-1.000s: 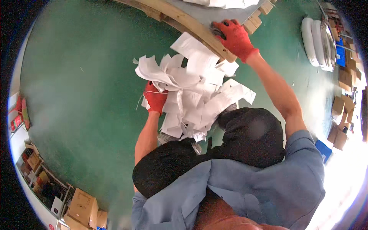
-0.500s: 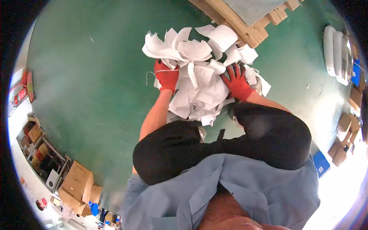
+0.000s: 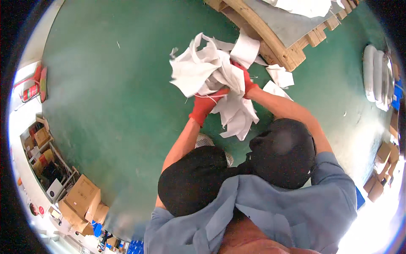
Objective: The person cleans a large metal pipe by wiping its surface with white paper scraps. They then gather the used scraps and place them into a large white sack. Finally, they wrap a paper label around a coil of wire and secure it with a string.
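A loose bundle of white sheet scraps [image 3: 224, 74], curled and ragged, is squeezed between my two hands above the green floor. My left hand [image 3: 206, 105], in a red glove, is closed on the lower left of the bundle, its fingertips partly covered by scraps. On the right side my right hand [image 3: 245, 79], also red-gloved, grips the bundle; its fingers are mostly hidden behind the scraps. Strips hang from the bundle's underside toward my feet. A few white scraps [image 3: 280, 76] lie apart on the floor to the right of my right hand.
A wooden pallet [image 3: 279, 53] with a grey sheet [image 3: 281, 27] and white material [image 3: 306, 6] on it stands at the far right of the bundle. Cardboard boxes [image 3: 82, 194] stand at the left, white rolls [image 3: 374, 78] at the right. A fire extinguisher [image 3: 29, 93] is at the far left.
My hands have come together around the spread pile, drawing most of it into one bundle off the floor. Several scraps are left by the pallet. My view has shifted slightly.
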Tool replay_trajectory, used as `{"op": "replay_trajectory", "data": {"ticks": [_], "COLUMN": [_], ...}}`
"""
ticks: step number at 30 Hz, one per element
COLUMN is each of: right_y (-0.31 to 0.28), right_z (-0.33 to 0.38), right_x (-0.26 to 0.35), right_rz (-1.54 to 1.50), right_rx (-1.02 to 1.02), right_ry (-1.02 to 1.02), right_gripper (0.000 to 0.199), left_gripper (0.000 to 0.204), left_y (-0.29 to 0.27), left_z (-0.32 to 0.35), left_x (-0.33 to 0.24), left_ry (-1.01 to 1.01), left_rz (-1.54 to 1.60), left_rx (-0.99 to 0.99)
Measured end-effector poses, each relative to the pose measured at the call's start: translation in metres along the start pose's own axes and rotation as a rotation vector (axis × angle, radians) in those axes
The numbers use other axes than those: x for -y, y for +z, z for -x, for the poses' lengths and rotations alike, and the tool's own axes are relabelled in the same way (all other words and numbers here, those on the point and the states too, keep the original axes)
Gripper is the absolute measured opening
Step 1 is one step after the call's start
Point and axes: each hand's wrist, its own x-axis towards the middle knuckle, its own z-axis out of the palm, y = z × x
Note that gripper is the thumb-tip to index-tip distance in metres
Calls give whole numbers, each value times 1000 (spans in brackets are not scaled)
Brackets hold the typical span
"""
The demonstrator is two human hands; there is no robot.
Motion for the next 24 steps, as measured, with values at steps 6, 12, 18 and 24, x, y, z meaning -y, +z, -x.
{"op": "replay_trajectory", "data": {"ticks": [6, 12, 18, 24], "right_y": [21, 59, 120, 152], "right_z": [13, 9, 60, 61], "right_x": [0, 27, 43, 98], "right_rz": [1128, 1280, 2205, 2409], "right_rx": [225, 485, 179, 270], "right_ry": [10, 22, 10, -411], "right_gripper": [43, 41, 35, 88], "left_gripper": [71, 64, 53, 43], "left_y": [13, -9, -30, -35], "left_z": [4, -2, -11, 0], "left_x": [-4, 26, 49, 35], "left_ry": [236, 220, 319, 151], "left_rz": [-347, -437, -752, -629], "left_rx": [-67, -125, -188, -236]}}
